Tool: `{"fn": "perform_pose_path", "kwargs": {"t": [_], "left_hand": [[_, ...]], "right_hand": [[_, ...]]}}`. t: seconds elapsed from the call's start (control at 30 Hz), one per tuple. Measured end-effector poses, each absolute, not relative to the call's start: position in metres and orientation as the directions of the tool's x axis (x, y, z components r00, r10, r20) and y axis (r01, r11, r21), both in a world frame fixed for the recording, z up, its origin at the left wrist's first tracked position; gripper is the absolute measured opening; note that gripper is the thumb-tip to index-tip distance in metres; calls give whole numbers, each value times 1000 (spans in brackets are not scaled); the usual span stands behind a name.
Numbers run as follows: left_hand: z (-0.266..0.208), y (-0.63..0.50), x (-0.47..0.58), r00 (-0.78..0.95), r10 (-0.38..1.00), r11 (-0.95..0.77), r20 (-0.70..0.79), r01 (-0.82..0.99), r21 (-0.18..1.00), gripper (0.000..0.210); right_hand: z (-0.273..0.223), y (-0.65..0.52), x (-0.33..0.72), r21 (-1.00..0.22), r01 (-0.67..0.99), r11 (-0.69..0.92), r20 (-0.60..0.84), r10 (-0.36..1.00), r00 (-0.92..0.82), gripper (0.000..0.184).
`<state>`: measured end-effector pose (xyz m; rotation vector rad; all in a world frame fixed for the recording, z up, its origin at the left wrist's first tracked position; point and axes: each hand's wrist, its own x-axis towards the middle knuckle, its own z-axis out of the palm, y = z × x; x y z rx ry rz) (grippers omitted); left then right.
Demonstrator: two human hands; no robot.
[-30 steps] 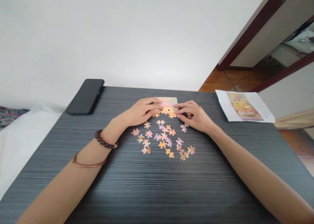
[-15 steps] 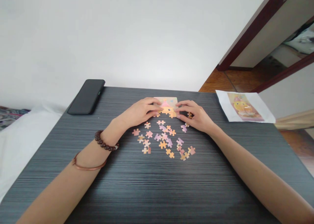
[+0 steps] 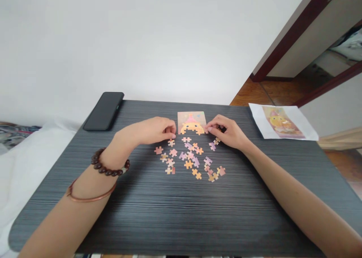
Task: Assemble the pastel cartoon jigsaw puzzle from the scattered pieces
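Observation:
The partly joined jigsaw puzzle (image 3: 183, 118) lies flat near the table's far edge; a yellow figure in a pink hat shows on it. At its lower right corner, my right hand (image 3: 226, 131) pinches a pinkish jigsaw piece at the puzzle's edge. My left hand (image 3: 154, 131) is just left of the puzzle, fingers curled and closed; whether anything is inside them is hidden. Just below its fingertips lies a loose piece (image 3: 171, 142). Several more loose pieces, such as an orange one (image 3: 188, 164), are scattered nearer to me.
A black phone (image 3: 103, 111) lies at the table's far left corner. On the right is a white paper sheet (image 3: 307, 128) printed with the yellow figure. The dark table (image 3: 181, 212) meets a white wall (image 3: 169, 43) at the back.
My left hand has left the puzzle and moved left, its fingers curling in. My right hand has shifted slightly right to the puzzle's lower right corner. More of the picture shows.

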<state>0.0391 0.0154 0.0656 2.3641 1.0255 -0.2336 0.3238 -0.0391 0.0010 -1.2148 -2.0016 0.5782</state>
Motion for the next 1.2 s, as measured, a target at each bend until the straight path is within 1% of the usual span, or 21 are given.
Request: {"fn": "perform_pose_path", "kwargs": {"t": [0.07,0.17,0.2,0.3,0.43,0.53,0.67,0.77,0.83,0.9,0.97,1.03,1.1,1.2], "left_hand": [[74,12,37,637,617,-521,-462,771,367,19],[83,4,35,576,609,-535,-545,806,254,39],[85,2,35,556,612,-538,-562,814,220,42],[88,-6,39,490,640,-516,-592,845,141,39],[88,-11,47,459,652,-505,-604,857,105,23],[86,-13,52,514,636,-539,-575,830,146,14],[81,-16,57,616,622,-574,-483,779,254,9],[78,-19,61,723,575,-663,-383,686,300,2],[77,-22,65,779,535,-710,-327,624,327,3],[77,-25,69,811,506,-730,-292,583,356,10],[75,-28,73,817,499,-732,-290,576,363,19],[73,-30,76,810,503,-725,-303,586,362,23],[71,-30,77,802,506,-714,-318,596,367,20],[69,-28,76,805,494,-707,-329,592,387,11]], "right_hand": [[3,-37,328,-724,543,426,273,899,-341,12],[6,-34,337,-814,462,352,140,891,-431,19],[7,-33,340,-845,429,321,110,887,-448,23],[9,-32,346,-877,391,280,64,874,-483,27],[16,-33,347,-829,476,293,0,852,-524,26],[24,-34,346,-762,548,345,-45,816,-576,27],[29,-35,344,-733,554,394,-69,768,-637,29],[29,-35,342,-714,552,430,-64,746,-663,28],[28,-35,340,-703,540,464,-47,727,-685,25],[27,-36,338,-687,531,496,-34,708,-705,22],[28,-38,336,-672,525,522,-29,690,-723,19],[29,-41,333,-665,514,542,-22,673,-739,17],[28,-44,330,-664,494,561,-1,661,-751,15],[26,-48,329,-676,467,570,61,675,-736,13]]}}
